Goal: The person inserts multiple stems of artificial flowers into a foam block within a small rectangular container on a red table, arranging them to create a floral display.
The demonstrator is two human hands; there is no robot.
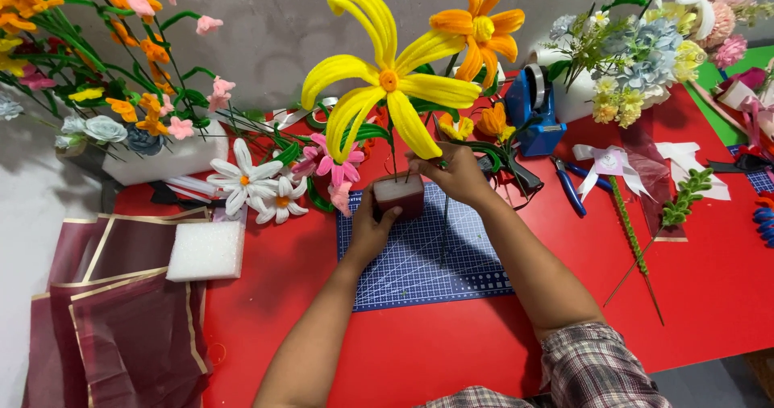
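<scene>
— so, going from the biggest thing down, what is lying there?

— well, the red surface (pixel 709 295) is carrying everything. dark maroon wrapping sheets (pixel 121 319) with gold edges are lying at its left end, and a blue cutting mat (pixel 419 271) is sitting in the middle, under the hands.

— and what is standing over the mat?

— a big yellow pipe-cleaner flower (pixel 389 77) is rising highest, with an orange flower (pixel 481 29) just beside it, up and to the right. both stems are running down toward a small foam block (pixel 399 192), white on top and wrapped in maroon, which is sitting at the far edge of the mat.

— what are the hands doing?

— the left hand (pixel 369 232) is gripping the block, its fingers clamped around the near and left sides. the right hand (pixel 455 172) is touching the block's right side, its fingers pinched together on the flower stems just above it.

— anything smaller around?

— a plain white foam block (pixel 205 251) is lying well apart on the left, white daisy-like flowers (pixel 254 184) are resting near it, a blue tape dispenser (pixel 532 110) is standing behind the right hand, and blue-handled pliers (pixel 571 189) are lying beside it.
</scene>
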